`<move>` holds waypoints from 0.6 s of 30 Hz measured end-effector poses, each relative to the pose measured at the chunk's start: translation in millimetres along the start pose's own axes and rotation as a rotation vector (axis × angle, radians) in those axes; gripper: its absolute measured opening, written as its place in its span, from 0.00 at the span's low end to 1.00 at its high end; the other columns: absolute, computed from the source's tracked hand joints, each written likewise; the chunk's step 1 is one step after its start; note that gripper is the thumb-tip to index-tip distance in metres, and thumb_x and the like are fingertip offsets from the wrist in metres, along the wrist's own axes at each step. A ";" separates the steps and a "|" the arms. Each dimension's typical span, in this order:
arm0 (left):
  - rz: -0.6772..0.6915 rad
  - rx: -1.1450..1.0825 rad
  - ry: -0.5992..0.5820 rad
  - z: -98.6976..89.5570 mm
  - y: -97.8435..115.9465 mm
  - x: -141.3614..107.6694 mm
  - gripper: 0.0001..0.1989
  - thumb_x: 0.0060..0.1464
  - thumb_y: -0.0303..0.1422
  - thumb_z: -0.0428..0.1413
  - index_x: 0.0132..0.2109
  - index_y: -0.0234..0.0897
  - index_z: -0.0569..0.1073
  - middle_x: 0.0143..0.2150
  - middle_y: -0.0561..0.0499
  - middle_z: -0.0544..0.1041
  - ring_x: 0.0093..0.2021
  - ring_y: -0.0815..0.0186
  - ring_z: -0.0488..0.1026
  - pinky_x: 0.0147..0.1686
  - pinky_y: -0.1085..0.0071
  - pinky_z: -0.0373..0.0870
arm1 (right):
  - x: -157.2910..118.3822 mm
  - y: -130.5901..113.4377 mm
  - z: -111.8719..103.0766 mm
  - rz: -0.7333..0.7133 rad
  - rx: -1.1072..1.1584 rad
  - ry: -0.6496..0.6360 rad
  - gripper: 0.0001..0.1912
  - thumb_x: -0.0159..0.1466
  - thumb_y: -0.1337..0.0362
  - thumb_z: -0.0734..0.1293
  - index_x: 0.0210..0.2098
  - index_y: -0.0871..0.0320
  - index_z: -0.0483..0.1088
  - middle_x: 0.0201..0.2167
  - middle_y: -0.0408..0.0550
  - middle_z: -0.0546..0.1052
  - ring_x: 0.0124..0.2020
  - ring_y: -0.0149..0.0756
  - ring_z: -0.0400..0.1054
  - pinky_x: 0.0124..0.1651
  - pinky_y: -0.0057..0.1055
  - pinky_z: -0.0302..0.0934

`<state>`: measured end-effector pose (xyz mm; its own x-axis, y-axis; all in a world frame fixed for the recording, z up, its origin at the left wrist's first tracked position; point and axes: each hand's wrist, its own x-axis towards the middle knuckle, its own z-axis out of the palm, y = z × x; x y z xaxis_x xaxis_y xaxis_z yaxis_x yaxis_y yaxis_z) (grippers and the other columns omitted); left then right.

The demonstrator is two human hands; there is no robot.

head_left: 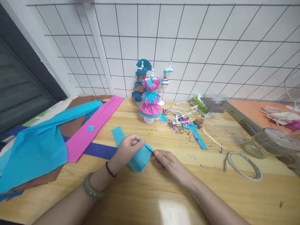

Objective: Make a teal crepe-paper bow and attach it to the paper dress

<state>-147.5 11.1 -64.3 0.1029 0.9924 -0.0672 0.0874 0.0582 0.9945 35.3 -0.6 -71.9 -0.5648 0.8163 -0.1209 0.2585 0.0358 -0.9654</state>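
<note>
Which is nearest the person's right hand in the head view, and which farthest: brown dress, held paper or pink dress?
From the right hand:
1. Held paper: just left of the fingertips.
2. Pink dress: beyond the hands, on its stand.
3. Brown dress: behind the pink one, slightly left, near the wall.

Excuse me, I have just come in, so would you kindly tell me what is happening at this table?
A person's left hand pinches a folded blue strip above the table. The right hand is at the strip's edge, closed on a thin dark object too small to make out. Beyond stands a pink-and-blue dress figure, with colourful scraps to its right. Coloured sheets lie at the left.
</note>
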 end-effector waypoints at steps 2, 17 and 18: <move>0.002 0.000 0.000 0.1 -0.2 -0.3 0.16 0.48 0.40 0.55 0.25 0.35 0.59 0.17 0.61 0.57 0.17 0.77 0.52 0.18 0.78 0.48 | 0.0 -0.3 0.1 -0.007 0.001 0.001 0.23 0.64 0.48 0.51 0.21 0.57 0.53 0.18 0.37 0.53 0.21 0.26 0.47 0.24 0.26 0.43; -0.010 -0.002 -0.001 2.2 0.1 -0.1 0.16 0.48 0.41 0.55 0.26 0.35 0.59 0.17 0.60 0.58 0.17 0.77 0.53 0.18 0.78 0.48 | 0.2 -0.7 0.9 0.027 0.048 -0.001 0.23 0.63 0.46 0.51 0.22 0.57 0.54 0.17 0.36 0.51 0.19 0.25 0.44 0.22 0.26 0.39; -0.009 0.001 0.000 2.2 -0.1 -0.1 0.16 0.48 0.41 0.55 0.25 0.35 0.59 0.16 0.61 0.57 0.17 0.77 0.53 0.18 0.78 0.48 | 0.2 -0.4 0.9 0.026 0.047 0.003 0.23 0.63 0.46 0.52 0.22 0.57 0.54 0.17 0.36 0.51 0.19 0.25 0.44 0.22 0.26 0.39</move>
<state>-145.3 10.8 -64.6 0.1021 0.9918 -0.0764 0.0897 0.0673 0.9937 34.3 -1.0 -71.7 -0.5556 0.8186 -0.1455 0.2356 -0.0128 -0.9718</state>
